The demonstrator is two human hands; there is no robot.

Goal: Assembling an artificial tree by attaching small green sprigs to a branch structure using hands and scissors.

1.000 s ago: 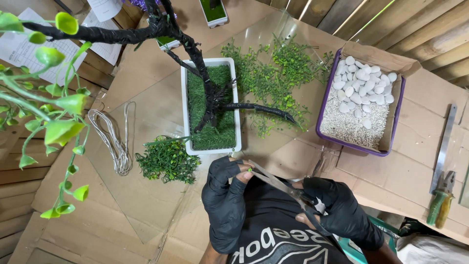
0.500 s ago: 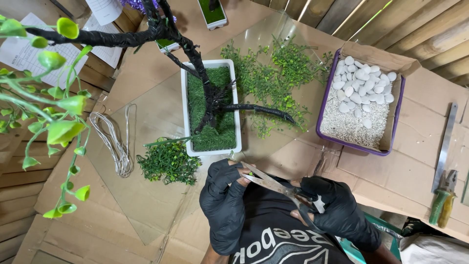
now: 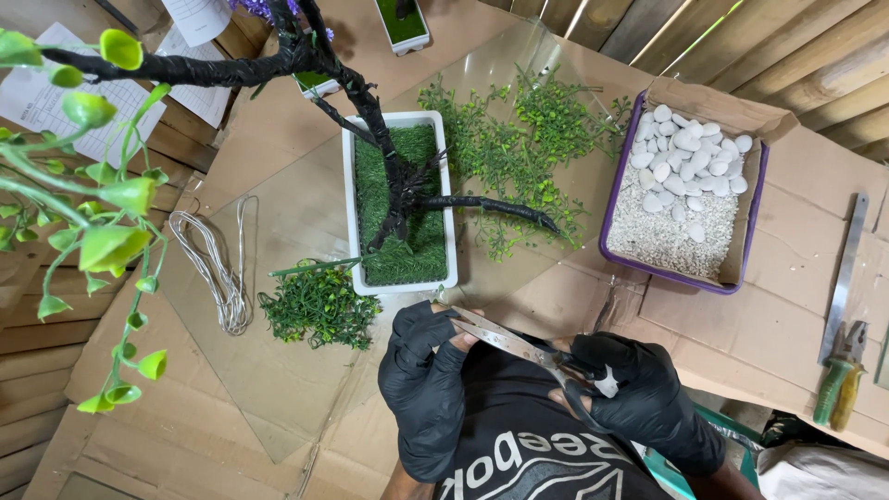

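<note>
1. Head view: the scissors (image 3: 519, 344) have swung flatter since a second ago and now sit near the white planter (image 3: 400, 199) — right hand (image 3: 639, 407) grip clamped on the handles.
2. The left hand (image 3: 426, 380) has shifted up, its fingers pinching something small at the blade tips — cutting looks under way.

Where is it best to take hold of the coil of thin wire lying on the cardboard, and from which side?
Probably at the rounded lower bend of the wire coil, coming from above. There the strands lie bunched together, so one pinch gathers them all; the cardboard around that end is bare, apart from the green sprigs to its right.
</note>
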